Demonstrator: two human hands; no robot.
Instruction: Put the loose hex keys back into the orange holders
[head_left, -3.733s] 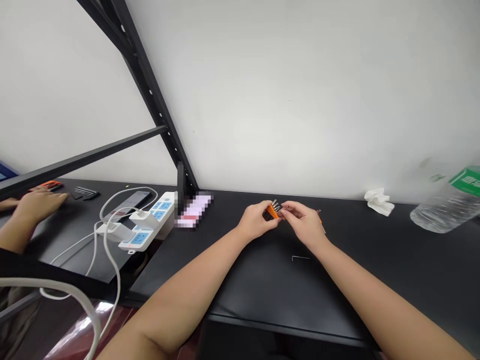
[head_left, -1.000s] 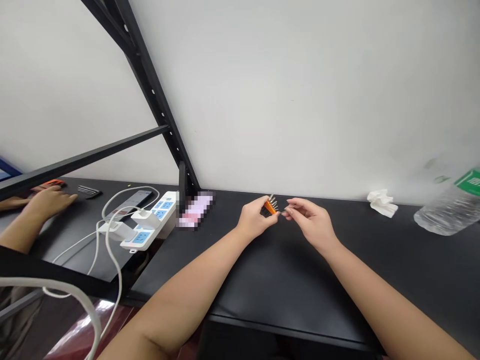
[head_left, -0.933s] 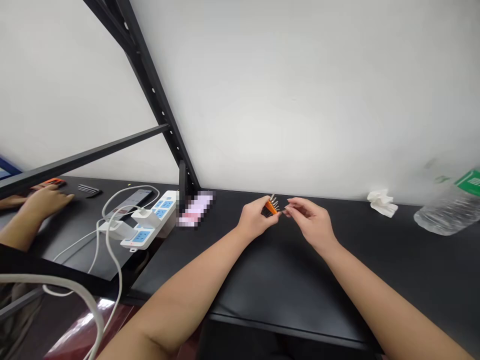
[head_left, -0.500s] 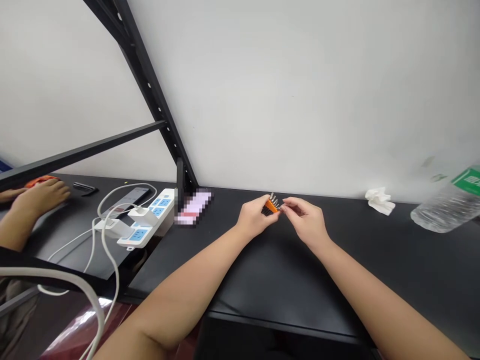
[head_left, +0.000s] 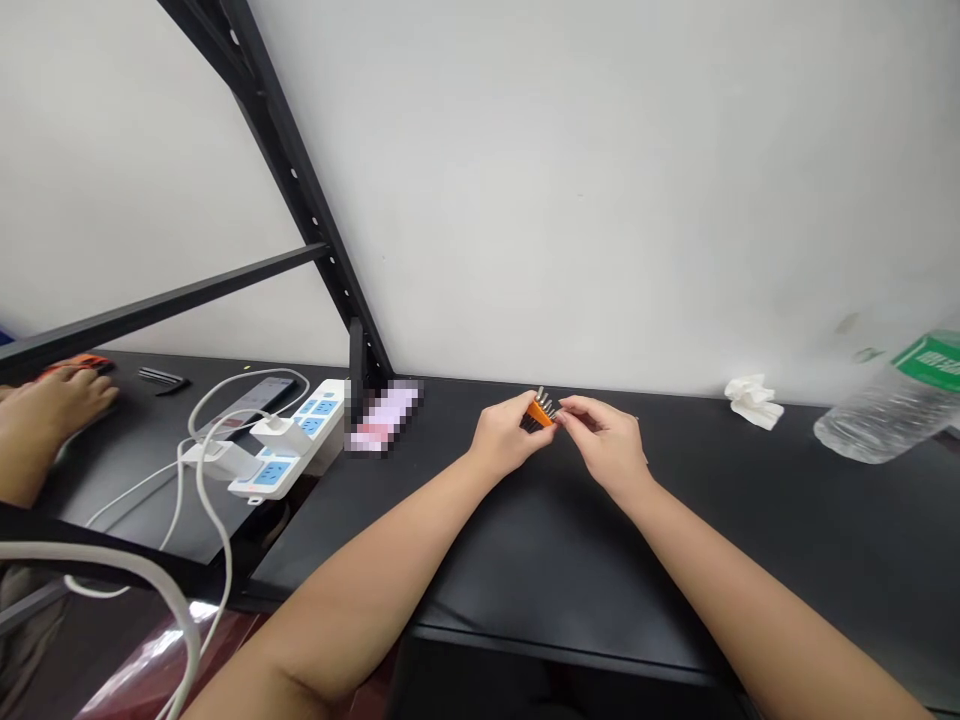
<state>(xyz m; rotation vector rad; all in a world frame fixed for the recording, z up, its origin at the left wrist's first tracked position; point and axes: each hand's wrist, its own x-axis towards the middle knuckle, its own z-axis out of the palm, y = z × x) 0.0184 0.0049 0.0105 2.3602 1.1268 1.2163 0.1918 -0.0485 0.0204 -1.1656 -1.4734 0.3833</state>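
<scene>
We see the orange hex-key holder (head_left: 538, 412) — thin metal keys fanned upward — pinched in the left hand (head_left: 504, 443) near the wall; the right hand (head_left: 604, 440) pinches one key. Smooth black bench (head_left: 570, 570) lies bare toward us.

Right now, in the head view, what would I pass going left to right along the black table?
Another person's hand → white power strip → left hand → orange hex key holder → right hand → crumpled tissue → plastic bottle.
</scene>
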